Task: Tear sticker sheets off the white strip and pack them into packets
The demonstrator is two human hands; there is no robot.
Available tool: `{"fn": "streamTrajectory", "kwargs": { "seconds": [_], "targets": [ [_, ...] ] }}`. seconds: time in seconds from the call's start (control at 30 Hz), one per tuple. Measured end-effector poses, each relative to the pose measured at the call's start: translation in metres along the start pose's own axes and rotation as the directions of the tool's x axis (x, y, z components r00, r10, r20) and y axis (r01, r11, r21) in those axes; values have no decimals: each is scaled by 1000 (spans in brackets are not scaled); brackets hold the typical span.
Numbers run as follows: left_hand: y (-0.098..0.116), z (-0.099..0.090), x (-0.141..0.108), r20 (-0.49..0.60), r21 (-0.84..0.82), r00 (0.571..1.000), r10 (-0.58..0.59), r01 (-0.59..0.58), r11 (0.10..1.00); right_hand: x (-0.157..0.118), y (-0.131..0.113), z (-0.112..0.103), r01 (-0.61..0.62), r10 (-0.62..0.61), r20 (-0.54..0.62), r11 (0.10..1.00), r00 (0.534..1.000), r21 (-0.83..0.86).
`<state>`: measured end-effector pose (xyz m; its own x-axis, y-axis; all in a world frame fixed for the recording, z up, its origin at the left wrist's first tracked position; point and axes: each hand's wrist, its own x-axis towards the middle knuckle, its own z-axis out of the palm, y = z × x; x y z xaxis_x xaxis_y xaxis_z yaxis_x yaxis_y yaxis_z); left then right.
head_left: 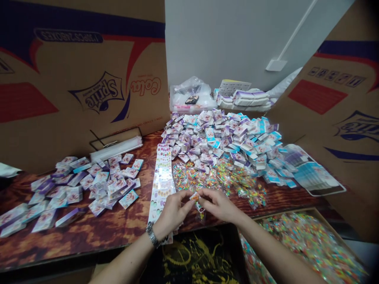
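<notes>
My left hand (175,209), with a metal watch (152,234) at the wrist, and my right hand (219,205) meet at the table's front edge. Between their thumbs and fingertips they pinch a small clear candy packet (202,216). A white piece with red and green marks, perhaps a folded sticker strip (200,206), is against the packet; the fingers partly cover both. Beside my left hand lies a stack of printed sticker sheets (162,173). Just beyond the hands spreads a heap of similar candy packets (219,175).
Small white, purple and blue boxes form a big pile (213,134) behind the packets; more boxes (109,183) lie at left. Flat cartons (316,177) lie at right. Large cardboard boxes (89,79) flank the table. A carton of candy packets (310,240) sits lower right.
</notes>
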<state>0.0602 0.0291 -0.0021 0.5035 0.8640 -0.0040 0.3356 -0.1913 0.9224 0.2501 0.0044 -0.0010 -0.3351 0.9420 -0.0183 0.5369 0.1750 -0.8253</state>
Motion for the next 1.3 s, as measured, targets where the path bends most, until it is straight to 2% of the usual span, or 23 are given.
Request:
{"fn": "streamTrajectory", "kwargs": {
  "seconds": [0.07, 0.17, 0.27, 0.33, 0.4, 0.47, 0.53, 0.6, 0.73, 0.83, 0.9, 0.97, 1.03, 1.1, 1.2, 1.3],
  "targets": [
    [-2, 0, 8, -34, -35, 999, -32, 31, 999, 5, -2, 3, -70, 76, -31, 981, 997, 181],
    [-7, 3, 21, -115, -119, 989, -90, 77, 990, 13, 2, 14, -157, 231, -103, 868, 967, 472],
    [-11, 9, 31, -133, -207, 982, -133, 103, 973, 19, 11, 23, -151, 336, -210, 786, 918, 600],
    [-11, 11, 39, -114, -205, 986, -122, 97, 974, 21, 17, 24, -129, 345, -266, 795, 900, 593],
    [-9, 11, 49, -48, -133, 998, -49, 42, 990, 19, 25, 18, -107, 311, -304, 836, 901, 538],
    [-6, 8, 65, 41, 91, 997, 68, -72, 993, 17, 32, 9, -87, 272, -351, 882, 896, 462],
    [-6, 6, 86, 110, 380, 982, 155, -185, 906, 15, 39, -1, -90, 269, -404, 908, 875, 410],
    [-10, 9, 111, 134, 534, 973, 189, -231, 813, 14, 46, -8, -106, 289, -457, 917, 841, 385],
    [-22, 28, 153, 223, 627, 954, 201, -298, 720, 13, 53, -12, -140, 318, -500, 922, 805, 361],
    [-26, 36, 166, 258, 662, 946, 197, -321, 677, 11, 52, -17, -142, 289, -513, 941, 808, 307],
    [-23, 31, 162, 269, 669, 941, 203, -334, 664, 11, 49, -25, -132, 253, -537, 958, 805, 253],
    [-17, 18, 150, 270, 665, 938, 218, -345, 663, 11, 42, -35, -106, 175, -590, 983, 788, 150],
    [-10, 0, 131, 257, 654, 938, 235, -347, 672, 14, 31, -45, -62, 27, -641, 998, 767, -32],
    [-6, -18, 107, 254, 630, 936, 242, -350, 693, 18, 18, -50, 13, -178, -623, 966, 761, -259],
    [-6, -37, 71, 236, 494, 940, 245, -333, 803, 26, -3, -46, 142, -411, -436, 837, 800, -529],
    [-8, -48, 40, 165, 320, 965, 204, -248, 914, 31, -19, -33, 238, -522, -203, 657, 829, -715]
  ]
}}
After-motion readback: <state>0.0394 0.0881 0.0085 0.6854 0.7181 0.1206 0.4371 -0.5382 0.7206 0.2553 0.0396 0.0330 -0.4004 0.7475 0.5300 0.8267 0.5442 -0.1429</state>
